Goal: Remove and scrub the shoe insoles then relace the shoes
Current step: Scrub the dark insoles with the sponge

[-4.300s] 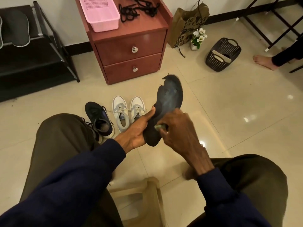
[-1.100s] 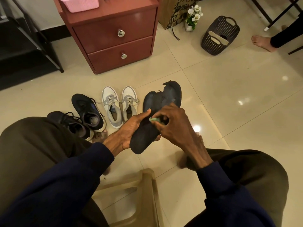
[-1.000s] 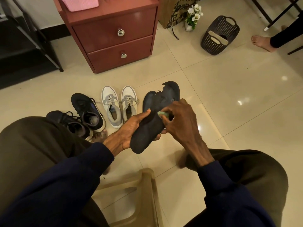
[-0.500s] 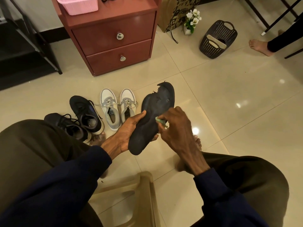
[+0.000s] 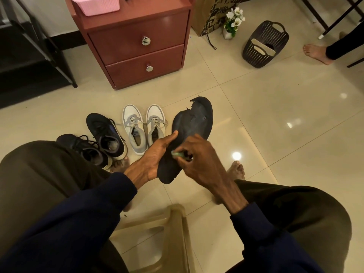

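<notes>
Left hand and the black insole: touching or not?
Touching. Head view: the left hand grips the insole along its lower half, thumb lying on its upper face, no gap. The right hand pinches a small green scrubber against it.

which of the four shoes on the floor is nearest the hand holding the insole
The white and grey shoe next to the insole, just beside the thumb of the left hand. Its twin sits farther left, and both dark shoes lie beyond that.
</notes>
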Action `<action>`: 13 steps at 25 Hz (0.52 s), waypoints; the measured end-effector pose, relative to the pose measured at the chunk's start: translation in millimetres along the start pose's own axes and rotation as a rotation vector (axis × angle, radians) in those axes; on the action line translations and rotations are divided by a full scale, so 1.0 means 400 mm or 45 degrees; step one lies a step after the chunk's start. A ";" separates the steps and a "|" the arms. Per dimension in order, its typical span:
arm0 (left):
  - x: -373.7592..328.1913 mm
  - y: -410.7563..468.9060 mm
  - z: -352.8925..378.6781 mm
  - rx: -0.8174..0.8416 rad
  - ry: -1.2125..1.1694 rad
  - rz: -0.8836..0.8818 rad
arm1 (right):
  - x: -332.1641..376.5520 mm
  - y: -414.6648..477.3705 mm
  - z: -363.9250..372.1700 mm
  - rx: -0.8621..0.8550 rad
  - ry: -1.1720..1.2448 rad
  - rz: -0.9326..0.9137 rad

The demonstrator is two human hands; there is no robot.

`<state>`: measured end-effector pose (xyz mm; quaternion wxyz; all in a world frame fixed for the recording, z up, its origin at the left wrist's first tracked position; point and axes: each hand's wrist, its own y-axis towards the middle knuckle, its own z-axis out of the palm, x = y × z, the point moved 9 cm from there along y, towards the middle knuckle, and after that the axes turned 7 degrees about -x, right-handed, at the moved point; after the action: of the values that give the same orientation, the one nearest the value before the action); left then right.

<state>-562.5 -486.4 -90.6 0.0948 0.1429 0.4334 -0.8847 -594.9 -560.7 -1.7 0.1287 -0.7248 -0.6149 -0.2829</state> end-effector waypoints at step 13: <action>-0.003 0.004 -0.005 -0.050 -0.026 0.019 | -0.031 0.026 -0.033 -0.116 -0.272 0.008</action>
<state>-560.6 -485.7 -92.5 0.1088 0.1353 0.4487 -0.8767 -589.1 -579.9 3.7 0.0302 -0.7578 -0.6093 -0.2313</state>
